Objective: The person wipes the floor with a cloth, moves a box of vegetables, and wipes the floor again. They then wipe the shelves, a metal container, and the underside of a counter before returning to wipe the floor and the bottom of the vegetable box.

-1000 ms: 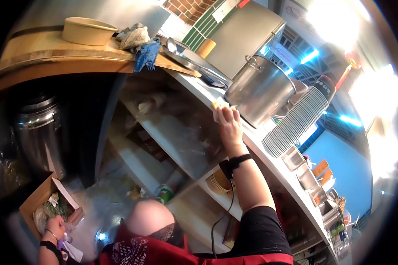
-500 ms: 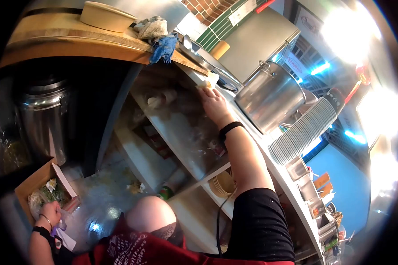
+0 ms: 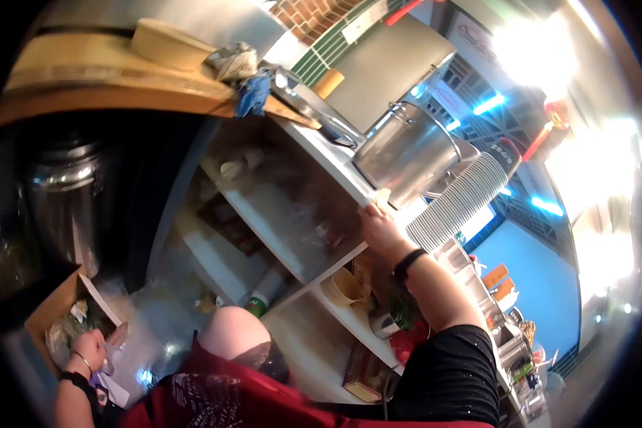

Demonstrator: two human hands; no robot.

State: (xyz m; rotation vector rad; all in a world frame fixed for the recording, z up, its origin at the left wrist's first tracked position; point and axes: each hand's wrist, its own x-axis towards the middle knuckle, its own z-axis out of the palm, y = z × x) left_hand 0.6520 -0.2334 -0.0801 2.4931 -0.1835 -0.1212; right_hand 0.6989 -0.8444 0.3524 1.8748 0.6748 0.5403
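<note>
My right hand is at the front edge of the white counter, beside the base of a large steel pot. Its fingers close over a small pale yellowish cloth, mostly hidden by the hand. Low on the left, my left hand is closed beside an open cardboard box with crumpled plastic and greens inside. Something thin, whitish and purple shows below that hand. What the fingers grip is not clear.
A tall stack of bowls stands past the pot, then steel containers. Below the counter are shelves with tubs and packets. A wooden counter carries a beige basin and a blue rag. A steel canister stands left.
My right hand has slid along the counter edge, away from the wooden counter and towards the bowl stack, with the cloth. My left hand stays by the box. The view has shifted slightly.
</note>
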